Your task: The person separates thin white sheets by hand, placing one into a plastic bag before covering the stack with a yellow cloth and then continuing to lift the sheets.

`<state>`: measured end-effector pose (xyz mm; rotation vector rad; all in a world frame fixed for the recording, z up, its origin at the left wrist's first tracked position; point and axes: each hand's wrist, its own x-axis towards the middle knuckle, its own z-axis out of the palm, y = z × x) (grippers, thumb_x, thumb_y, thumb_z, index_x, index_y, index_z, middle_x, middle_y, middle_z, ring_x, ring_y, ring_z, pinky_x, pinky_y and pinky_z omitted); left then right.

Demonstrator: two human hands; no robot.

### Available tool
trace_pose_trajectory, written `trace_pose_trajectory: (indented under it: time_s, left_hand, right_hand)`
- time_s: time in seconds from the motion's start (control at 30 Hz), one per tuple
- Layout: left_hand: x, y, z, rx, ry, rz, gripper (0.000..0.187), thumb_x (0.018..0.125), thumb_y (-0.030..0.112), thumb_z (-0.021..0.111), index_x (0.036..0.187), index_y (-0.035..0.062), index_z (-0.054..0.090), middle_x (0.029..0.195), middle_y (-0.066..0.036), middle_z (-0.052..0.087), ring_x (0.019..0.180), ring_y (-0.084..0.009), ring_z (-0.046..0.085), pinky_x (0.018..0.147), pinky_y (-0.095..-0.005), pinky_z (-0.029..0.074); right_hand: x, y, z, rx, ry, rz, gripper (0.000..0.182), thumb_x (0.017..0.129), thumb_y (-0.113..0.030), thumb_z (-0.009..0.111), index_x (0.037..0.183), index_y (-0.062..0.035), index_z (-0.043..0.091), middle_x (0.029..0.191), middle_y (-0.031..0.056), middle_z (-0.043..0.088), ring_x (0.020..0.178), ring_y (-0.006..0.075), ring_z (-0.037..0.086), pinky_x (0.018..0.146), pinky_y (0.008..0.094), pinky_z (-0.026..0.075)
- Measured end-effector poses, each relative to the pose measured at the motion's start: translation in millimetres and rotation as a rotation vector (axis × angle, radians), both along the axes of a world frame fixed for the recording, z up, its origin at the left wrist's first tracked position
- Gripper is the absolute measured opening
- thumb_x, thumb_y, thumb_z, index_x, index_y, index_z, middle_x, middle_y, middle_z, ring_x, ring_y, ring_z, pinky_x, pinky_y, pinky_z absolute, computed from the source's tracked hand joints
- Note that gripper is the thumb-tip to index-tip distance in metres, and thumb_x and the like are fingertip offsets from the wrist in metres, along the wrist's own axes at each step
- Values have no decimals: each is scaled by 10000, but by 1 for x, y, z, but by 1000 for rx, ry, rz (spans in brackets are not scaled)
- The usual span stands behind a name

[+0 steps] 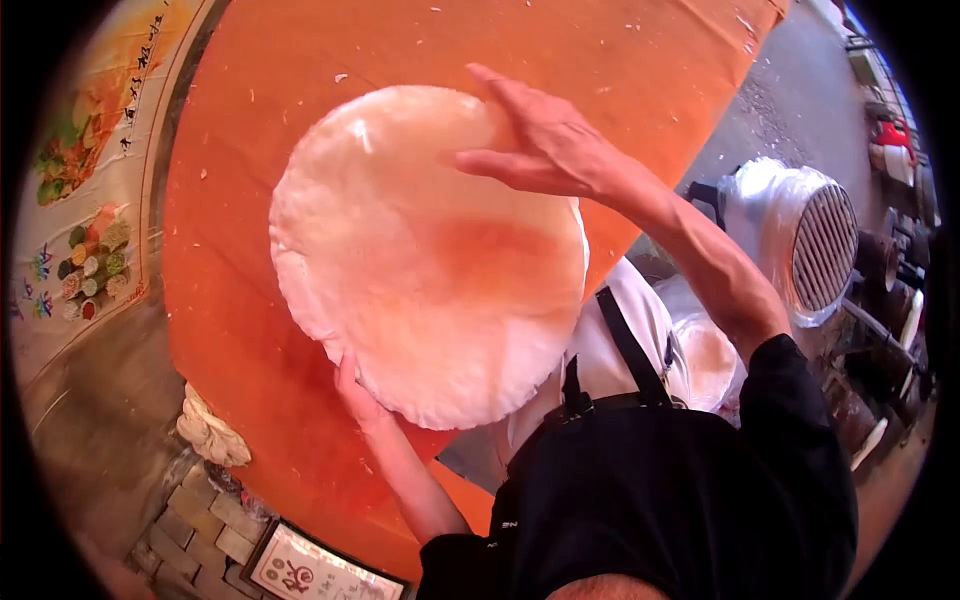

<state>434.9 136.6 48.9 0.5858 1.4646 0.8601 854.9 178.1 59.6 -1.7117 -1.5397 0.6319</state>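
A large round white sheet, like thin dough [400, 250], is spread over the orange table [230, 210], its near edge reaching the table's front. My right hand [540, 140] hovers at or just above the sheet's upper right edge, thumb and fingers spread apart; whether it touches is not clear. At the lower left rim, my left hand [356, 392] has its fingers partly hidden at the sheet's edge, so their grip cannot be made out.
Small white scraps dot the table. A bundled pale cloth [212, 430] lies by its lower left edge. To the right stands a plastic-wrapped machine with a round grille [824, 247]. A printed banner [90, 180] is at the left, a framed sign [315, 570] below.
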Motion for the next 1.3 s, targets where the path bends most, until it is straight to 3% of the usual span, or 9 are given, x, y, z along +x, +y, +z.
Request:
trace_pose_trajectory:
  time_s: [0.07,0.2,0.33,0.53,0.57,0.63,1.0,1.13,1.3]
  left_hand:
    - [8,-6,1,10,36,15,550,966,290,484,1395,-43,397,1380,-161,495,1223,-309,515,1031,-413,423]
    - [9,-4,4,-10,72,38,553,959,257,514,1396,-57,387,1379,-187,480,1216,-322,519,1000,-433,452]
    - [8,-2,16,-47,133,8,556,962,264,507,1401,-52,381,1393,-179,471,1227,-317,509,1013,-430,442]
    - [15,-4,15,-28,142,-17,581,962,304,502,1408,-45,373,1398,-175,466,1225,-318,506,1021,-424,432]
    - [15,-6,16,-43,118,12,571,965,287,492,1408,-49,365,1399,-186,458,1228,-325,504,1015,-428,438]
    - [25,-5,20,-49,105,31,563,969,274,478,1410,-54,355,1403,-197,447,1231,-331,499,1010,-431,442]
    - [17,-19,9,10,209,-16,613,984,362,450,1433,-38,331,1430,-177,414,1275,-302,433,1064,-420,352]
    - [-10,44,28,287,-5,-322,621,1010,393,382,1457,-28,291,1486,-173,343,1367,-305,331,1138,-426,250]
    - [15,143,32,68,-56,-265,611,1027,449,324,1470,28,300,1478,-139,367,1361,-291,359,1139,-433,281]
  right_hand:
    - [7,19,4,-327,300,171,706,837,-403,692,1367,-9,440,1211,228,598,1118,384,580,924,425,473]
    - [-4,6,-40,-31,307,141,577,833,-227,680,1326,-9,472,1200,211,608,1088,397,585,916,421,483]
    - [-18,-12,-35,194,278,27,582,780,-153,693,1260,66,447,1218,297,552,1201,459,495,1018,463,426]
    - [8,12,-12,-126,252,209,706,855,-343,683,1389,3,376,1282,286,531,1189,447,514,1003,477,428]
    - [4,19,-19,-21,190,163,699,881,-440,614,1359,30,415,1328,273,507,1214,441,497,1018,473,414]
    - [2,33,-28,-125,374,286,676,874,-409,640,1350,31,447,1379,263,471,1245,435,474,1038,459,404]
    - [3,37,-46,-182,395,355,692,868,-350,674,1401,5,413,1414,261,439,1310,411,428,1079,437,378]
    - [14,13,-14,-170,300,97,796,829,-446,697,1417,-2,396,1429,265,419,1331,410,402,1094,446,362]
    - [4,-17,-28,-269,393,149,741,912,-480,559,1439,2,361,1452,264,386,1363,396,359,1127,436,307]
